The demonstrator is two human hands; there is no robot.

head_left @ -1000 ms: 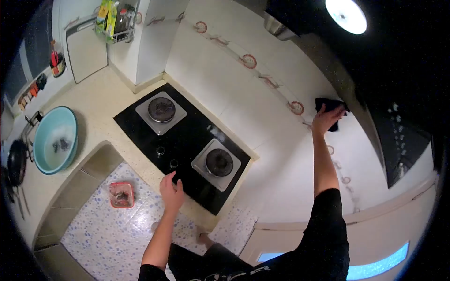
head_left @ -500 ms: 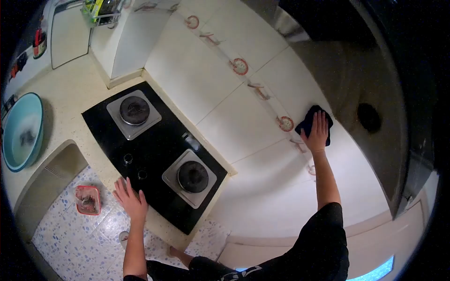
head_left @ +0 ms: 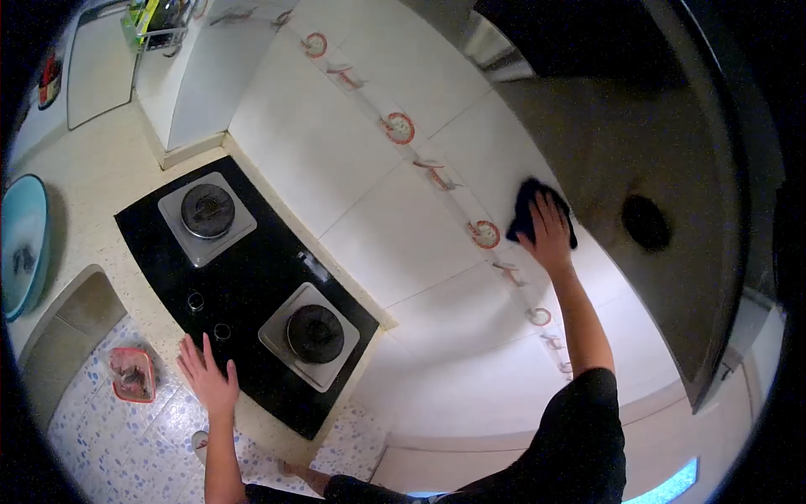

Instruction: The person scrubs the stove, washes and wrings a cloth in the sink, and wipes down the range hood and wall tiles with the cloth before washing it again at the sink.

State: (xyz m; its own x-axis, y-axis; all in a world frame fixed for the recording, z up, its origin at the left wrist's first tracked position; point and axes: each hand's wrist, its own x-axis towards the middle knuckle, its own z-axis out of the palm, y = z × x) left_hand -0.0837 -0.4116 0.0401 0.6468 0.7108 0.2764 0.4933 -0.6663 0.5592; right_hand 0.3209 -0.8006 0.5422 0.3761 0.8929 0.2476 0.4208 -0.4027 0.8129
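My right hand (head_left: 550, 231) lies flat with spread fingers on a dark cloth (head_left: 522, 220), pressing it against the white tiled wall (head_left: 361, 193) just under the range hood. Part of the cloth is hidden beneath the palm. My left hand (head_left: 208, 378) rests with its fingers apart on the front edge of the counter, beside the black cooktop (head_left: 243, 269), and holds nothing. Two round burners (head_left: 207, 211) on square metal plates and two small knobs (head_left: 196, 301) are on the cooktop.
The dark range hood (head_left: 588, 143) juts out at the upper right. On the left counter stands a blue basin (head_left: 23, 244) with something dark inside. A red-rimmed container (head_left: 133, 375) is below the counter. A wire rack (head_left: 162, 38) hangs at the upper left.
The view has turned to the right. My right hand has shifted with the cloth along the wall near the hood's edge. My left hand has come to rest on the counter edge, fingers spread.
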